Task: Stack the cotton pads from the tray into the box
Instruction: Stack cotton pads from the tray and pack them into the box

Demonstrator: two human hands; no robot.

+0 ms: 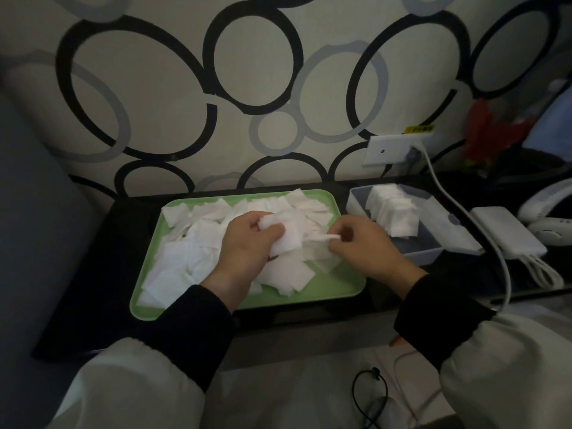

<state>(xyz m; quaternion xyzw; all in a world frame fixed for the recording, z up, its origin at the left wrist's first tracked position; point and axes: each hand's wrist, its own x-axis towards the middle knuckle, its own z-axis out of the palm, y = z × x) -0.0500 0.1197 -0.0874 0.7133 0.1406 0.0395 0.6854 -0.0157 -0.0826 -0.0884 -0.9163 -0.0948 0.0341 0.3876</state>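
A green tray (325,287) lies on the dark table, heaped with several loose white square cotton pads (182,261). Over the tray's middle my left hand (244,243) grips a small bunch of pads (286,235). Just to its right my right hand (362,246) pinches a single pad (328,237) by its edge above the pile. Right of the tray stands a grey open box (428,246), and a leaning stack of pads (393,212) fills its far end. Both hands are apart from the box.
A white power bank (507,236) with cables lies right of the box. A white cable (455,205) runs from a wall socket (393,150) across the box's right side. A white phone sits at the far right edge. A black cord lies on my lap.
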